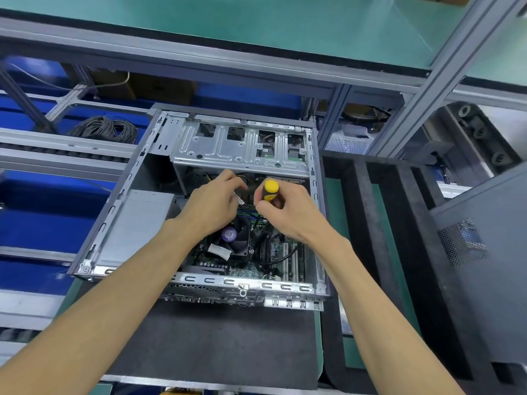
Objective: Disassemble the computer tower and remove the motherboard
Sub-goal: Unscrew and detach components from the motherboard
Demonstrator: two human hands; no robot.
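head view: right hand (pixel 285 212) grips screwdriver (pixel 270 190) inside tower (pixel 94 246).

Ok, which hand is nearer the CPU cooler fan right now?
Left. The left hand is directly above the CPU cooler fan, its wrist overlapping the fan's left edge. The right hand grips the yellow-handled screwdriver further up and to the right.

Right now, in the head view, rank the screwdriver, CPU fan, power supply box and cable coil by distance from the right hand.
1. screwdriver, held in the right hand.
2. CPU fan, just below-left.
3. power supply box, left inside the case.
4. cable coil, far upper left, outside.
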